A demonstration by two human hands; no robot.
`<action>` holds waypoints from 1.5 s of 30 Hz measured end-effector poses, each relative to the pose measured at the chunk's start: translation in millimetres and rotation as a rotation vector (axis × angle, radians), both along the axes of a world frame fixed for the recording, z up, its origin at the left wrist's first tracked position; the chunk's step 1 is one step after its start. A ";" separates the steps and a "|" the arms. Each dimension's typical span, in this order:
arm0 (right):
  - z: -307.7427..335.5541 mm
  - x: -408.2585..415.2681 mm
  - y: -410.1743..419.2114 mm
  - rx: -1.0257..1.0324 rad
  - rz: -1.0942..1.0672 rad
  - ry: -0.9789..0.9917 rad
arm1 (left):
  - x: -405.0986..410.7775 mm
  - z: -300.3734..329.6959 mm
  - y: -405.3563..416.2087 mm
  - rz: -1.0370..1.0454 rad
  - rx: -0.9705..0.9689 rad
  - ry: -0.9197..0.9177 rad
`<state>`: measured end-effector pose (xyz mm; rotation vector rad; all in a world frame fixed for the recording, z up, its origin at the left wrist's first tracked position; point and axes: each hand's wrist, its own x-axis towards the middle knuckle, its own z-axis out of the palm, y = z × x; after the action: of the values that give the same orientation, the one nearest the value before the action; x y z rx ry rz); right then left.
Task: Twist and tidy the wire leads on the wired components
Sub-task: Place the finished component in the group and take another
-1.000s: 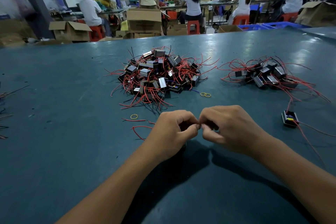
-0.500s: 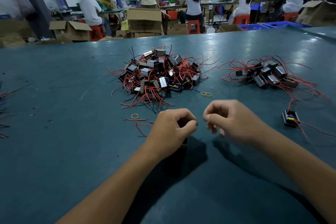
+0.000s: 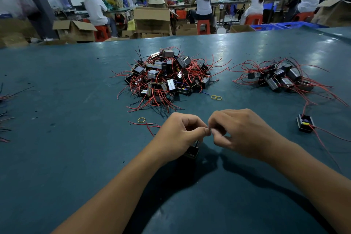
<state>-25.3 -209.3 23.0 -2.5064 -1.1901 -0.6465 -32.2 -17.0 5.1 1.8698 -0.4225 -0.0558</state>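
The left hand [image 3: 178, 137] and the right hand [image 3: 245, 135] are held close together low over the teal surface [image 3: 66, 157], fingers curled, and the tips of thumb and forefinger of each grip are brought together at one meeting point; a fine lead appears to be pinched there, though it is too small to be made out clearly. A small black component [image 3: 191, 151] is seen just beneath the left hand, with a dark lead running up from it into that grip. Red wire leads [image 3: 150, 127] are laid on the surface just left of the left hand, near a single yellow rubber band [image 3: 141, 119]. Beyond the hands, a large heap of wired components [image 3: 165, 78] is piled at the centre, with two more rubber bands [image 3: 216, 97] just beside its right edge. A smaller heap [image 3: 281, 79] is spread to the right, and one lone component [image 3: 305, 124] is set apart nearer the right forearm. Cardboard boxes [image 3: 152, 19] and seated workers are seen in the background.
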 end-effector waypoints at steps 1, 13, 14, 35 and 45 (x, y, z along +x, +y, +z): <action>-1.4 -0.6 1.1 0.025 -0.029 0.074 | -0.2 -0.2 0.1 0.003 0.009 -0.019; -4.2 3.4 7.7 0.803 -0.219 1.513 | -2.8 -3.3 -1.7 0.052 0.448 -0.736; -2.3 3.1 7.9 0.907 -0.190 1.705 | -2.8 -3.4 -1.7 0.063 0.459 -0.762; -6.2 15.2 -20.3 0.188 0.036 0.449 | 6.7 -8.3 11.4 -0.121 0.138 -0.085; -4.6 16.7 -23.7 0.152 0.095 0.493 | 6.1 -5.5 12.8 -0.119 0.277 -0.193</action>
<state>-8.6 -232.9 18.4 -2.2760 -1.0201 -0.0761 -26.0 -4.1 -0.5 2.1300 -0.6879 -0.0142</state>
